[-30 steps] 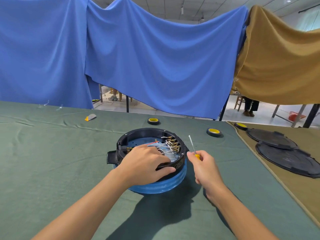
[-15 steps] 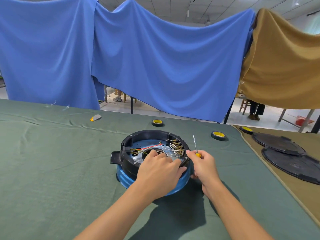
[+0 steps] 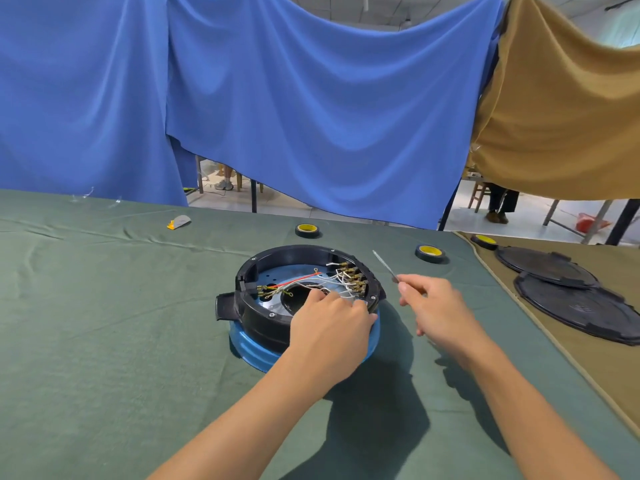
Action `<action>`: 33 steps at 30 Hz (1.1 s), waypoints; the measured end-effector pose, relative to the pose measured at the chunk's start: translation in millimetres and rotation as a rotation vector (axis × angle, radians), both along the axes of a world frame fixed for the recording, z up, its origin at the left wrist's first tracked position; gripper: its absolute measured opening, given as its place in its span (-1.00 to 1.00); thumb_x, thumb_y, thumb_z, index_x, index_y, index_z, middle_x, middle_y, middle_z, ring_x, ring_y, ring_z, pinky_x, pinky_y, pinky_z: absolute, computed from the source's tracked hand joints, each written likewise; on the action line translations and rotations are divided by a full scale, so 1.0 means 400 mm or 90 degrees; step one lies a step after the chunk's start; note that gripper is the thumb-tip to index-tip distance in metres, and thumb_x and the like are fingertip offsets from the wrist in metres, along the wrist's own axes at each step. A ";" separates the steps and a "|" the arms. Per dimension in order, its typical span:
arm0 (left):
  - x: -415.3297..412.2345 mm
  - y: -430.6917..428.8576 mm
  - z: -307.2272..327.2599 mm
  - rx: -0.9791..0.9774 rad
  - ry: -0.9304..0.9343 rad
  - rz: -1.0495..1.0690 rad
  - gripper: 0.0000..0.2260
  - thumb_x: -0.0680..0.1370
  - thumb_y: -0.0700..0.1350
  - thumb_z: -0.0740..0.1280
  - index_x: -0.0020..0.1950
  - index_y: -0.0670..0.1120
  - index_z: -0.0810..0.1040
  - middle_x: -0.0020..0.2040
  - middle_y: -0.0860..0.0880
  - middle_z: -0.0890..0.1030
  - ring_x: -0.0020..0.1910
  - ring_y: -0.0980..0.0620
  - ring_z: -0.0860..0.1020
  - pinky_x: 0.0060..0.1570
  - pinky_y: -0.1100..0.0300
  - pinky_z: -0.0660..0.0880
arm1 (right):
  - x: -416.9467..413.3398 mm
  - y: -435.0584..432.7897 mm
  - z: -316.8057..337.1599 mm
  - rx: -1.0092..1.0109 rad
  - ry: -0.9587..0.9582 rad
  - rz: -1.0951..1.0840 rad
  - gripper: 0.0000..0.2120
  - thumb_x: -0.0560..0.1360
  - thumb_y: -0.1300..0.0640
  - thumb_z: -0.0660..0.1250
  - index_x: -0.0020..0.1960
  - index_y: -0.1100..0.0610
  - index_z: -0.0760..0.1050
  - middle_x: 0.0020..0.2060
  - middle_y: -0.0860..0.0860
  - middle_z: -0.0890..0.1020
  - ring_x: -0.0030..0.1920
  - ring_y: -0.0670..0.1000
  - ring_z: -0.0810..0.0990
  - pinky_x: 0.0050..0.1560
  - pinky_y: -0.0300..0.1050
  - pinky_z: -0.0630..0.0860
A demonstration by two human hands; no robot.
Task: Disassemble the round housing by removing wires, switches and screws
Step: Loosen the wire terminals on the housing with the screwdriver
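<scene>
The round housing (image 3: 263, 306), a black ring on a blue base, sits on the green cloth in the middle. Inside lie white and red wires (image 3: 304, 280) and a row of brass switch terminals (image 3: 353, 278) along the right wall. My left hand (image 3: 329, 327) rests on the near right rim with its fingers curled down among the white wires. Just right of the housing, my right hand (image 3: 436, 306) holds a thin screwdriver (image 3: 384, 266); its shaft points up and to the left, clear of the rim.
Two yellow-and-black tape rolls (image 3: 307, 231) (image 3: 429, 252) lie behind the housing, a third (image 3: 484, 241) on the tan cloth. Two black round lids (image 3: 568, 292) lie at the right. A small yellow and grey tool (image 3: 178, 222) lies far left. Blue and tan sheets hang behind.
My left hand slid from the housing's left near rim to its right near side, into the wires. My right hand drew slightly away to the right, tilting the screwdriver leftward.
</scene>
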State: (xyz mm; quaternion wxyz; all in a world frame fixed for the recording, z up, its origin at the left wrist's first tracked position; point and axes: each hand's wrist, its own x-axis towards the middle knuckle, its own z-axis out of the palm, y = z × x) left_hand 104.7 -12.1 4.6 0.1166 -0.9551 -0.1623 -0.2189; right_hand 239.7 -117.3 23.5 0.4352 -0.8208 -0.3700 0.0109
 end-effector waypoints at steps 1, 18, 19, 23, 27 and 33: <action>0.013 -0.012 0.001 -0.019 0.006 0.012 -0.65 0.69 0.02 0.02 0.00 -0.10 0.53 -0.06 -0.11 0.65 0.00 -0.18 0.54 0.01 0.02 0.25 | 0.001 -0.011 0.011 -0.004 -0.025 0.010 -0.82 0.57 0.06 0.26 0.04 0.09 0.61 -0.26 0.00 0.63 -0.44 -0.16 0.45 -0.25 -0.09 0.49; -0.083 0.130 0.086 -0.311 0.229 -0.078 -0.06 0.24 0.66 -0.05 0.55 0.28 0.07 0.58 0.21 0.07 0.57 0.15 0.01 0.52 -0.02 0.07 | 0.022 -0.038 0.034 0.055 -0.100 -0.067 -0.90 0.43 -0.06 0.46 -0.27 -0.17 0.61 -0.32 -0.24 0.61 0.02 0.10 0.55 0.02 -0.05 0.51; -0.078 0.123 0.071 -0.256 0.244 -0.075 -0.05 0.25 0.66 -0.09 0.56 0.26 0.02 0.60 0.19 0.01 0.57 0.13 -0.04 0.52 -0.03 0.05 | 0.024 -0.034 0.036 0.049 -0.114 -0.066 -0.88 0.43 -0.06 0.45 -0.27 -0.17 0.60 -0.33 -0.26 0.59 0.01 0.09 0.55 0.00 -0.08 0.49; -0.040 0.096 0.046 -0.215 0.266 -0.041 -0.06 0.31 0.58 -0.17 0.60 0.13 -0.12 0.62 0.07 -0.13 0.59 0.04 -0.14 0.51 -0.05 -0.05 | 0.032 -0.022 0.043 0.030 -0.176 -0.070 -0.86 0.44 -0.03 0.45 -0.28 -0.16 0.57 -0.38 -0.28 0.51 -0.03 0.10 0.53 -0.05 -0.18 0.32; -0.021 0.094 0.039 -0.211 0.285 -0.027 -0.10 0.37 0.58 -0.11 0.60 0.14 -0.15 0.62 0.05 -0.16 0.59 -0.01 -0.16 0.51 -0.10 -0.06 | 0.033 -0.018 0.044 0.022 -0.219 -0.073 -0.91 0.45 -0.01 0.45 -0.22 -0.05 0.65 -0.40 -0.31 0.45 -0.19 -0.05 0.42 -0.20 -0.35 0.16; -0.025 0.099 0.035 -0.234 0.275 0.022 0.01 0.23 0.65 -0.16 0.58 0.19 -0.20 0.62 -0.01 -0.18 0.59 -0.08 -0.14 0.51 -0.19 -0.05 | 0.030 -0.017 0.045 0.020 -0.245 -0.072 -0.86 0.49 0.02 0.41 -0.12 0.05 0.70 -0.30 -0.09 0.56 -0.15 -0.03 0.38 -0.10 -0.26 0.18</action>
